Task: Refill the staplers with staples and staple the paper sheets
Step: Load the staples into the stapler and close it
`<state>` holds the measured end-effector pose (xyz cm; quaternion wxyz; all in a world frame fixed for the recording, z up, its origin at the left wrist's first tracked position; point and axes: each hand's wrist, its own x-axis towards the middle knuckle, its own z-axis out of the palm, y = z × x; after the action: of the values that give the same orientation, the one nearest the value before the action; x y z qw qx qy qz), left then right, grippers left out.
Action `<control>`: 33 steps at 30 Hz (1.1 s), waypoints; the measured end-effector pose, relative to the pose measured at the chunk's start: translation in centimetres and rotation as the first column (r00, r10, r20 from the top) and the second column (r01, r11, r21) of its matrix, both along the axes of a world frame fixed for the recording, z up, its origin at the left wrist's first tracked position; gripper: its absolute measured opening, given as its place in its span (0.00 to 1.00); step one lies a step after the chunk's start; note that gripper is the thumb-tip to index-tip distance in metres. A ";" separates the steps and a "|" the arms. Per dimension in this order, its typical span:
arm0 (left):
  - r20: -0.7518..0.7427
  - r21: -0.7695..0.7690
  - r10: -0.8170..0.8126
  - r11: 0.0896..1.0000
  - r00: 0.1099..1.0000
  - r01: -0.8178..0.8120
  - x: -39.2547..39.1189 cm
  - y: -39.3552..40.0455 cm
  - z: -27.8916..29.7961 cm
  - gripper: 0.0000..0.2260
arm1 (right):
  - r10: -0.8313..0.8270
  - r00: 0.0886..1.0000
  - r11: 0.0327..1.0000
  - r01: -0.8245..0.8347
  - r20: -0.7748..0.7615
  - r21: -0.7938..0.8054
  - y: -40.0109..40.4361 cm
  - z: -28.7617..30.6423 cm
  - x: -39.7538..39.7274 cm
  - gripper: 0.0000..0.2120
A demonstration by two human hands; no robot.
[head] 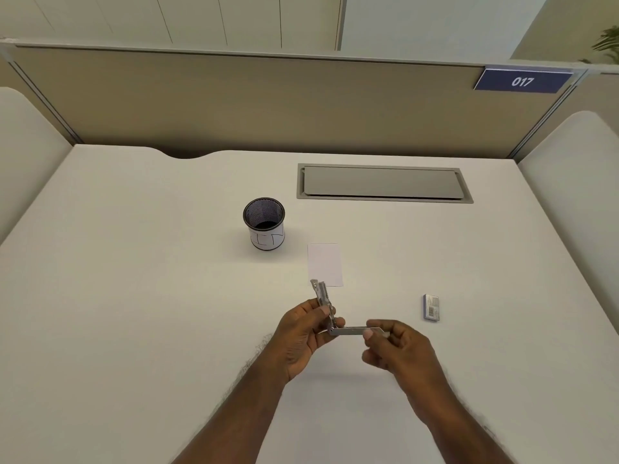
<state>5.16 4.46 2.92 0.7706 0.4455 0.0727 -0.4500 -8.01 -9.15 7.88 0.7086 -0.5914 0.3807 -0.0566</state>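
Note:
A small metal stapler (335, 321) is held above the white desk, swung open at its hinge into an L shape. One arm points up and away, the other lies level toward the right. My left hand (303, 336) grips the hinge end and the raised arm. My right hand (397, 346) pinches the tip of the level arm. A small stack of white paper sheets (325, 264) lies flat just beyond the stapler. A little staple box (431, 307) lies on the desk to the right of my hands.
A black mesh pen cup (264, 224) with a white label stands left of the paper. A grey cable hatch (383, 183) is set into the desk at the back right. Beige partition walls with a blue sign (522, 81) enclose the desk (134, 296).

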 end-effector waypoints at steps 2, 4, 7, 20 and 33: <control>0.021 0.008 -0.058 0.998 0.998 0.058 -0.4 0.2 -0.2 0.06 | 0.026 0.998 0.999 -0.027 0.055 0.031 -0.1 0.2 0.6 0.07; 0.042 0.011 -0.131 0.991 0.991 0.130 -0.7 0.4 -0.3 0.08 | 0.070 0.995 0.997 -0.071 0.070 0.017 0.0 0.2 1.3 0.06; 0.059 0.004 -0.232 0.973 0.971 0.232 -1.0 0.9 -0.5 0.14 | 0.111 0.993 0.993 -0.112 0.040 0.025 0.1 0.0 2.2 0.08; 0.066 0.015 -0.207 0.978 0.976 0.206 -0.8 2.1 -0.9 0.21 | 0.377 0.924 0.897 -0.381 0.065 0.226 0.3 -1.0 2.7 0.16; -0.013 0.026 -0.220 0.975 0.975 0.220 -1.4 2.6 -1.9 0.14 | 0.342 0.940 0.935 -0.341 0.002 0.095 1.4 -2.4 3.1 0.19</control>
<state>3.80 7.07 1.04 0.7095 0.4589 0.0327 -0.5338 -4.95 -7.77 5.52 0.7320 -0.6148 0.2795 0.0896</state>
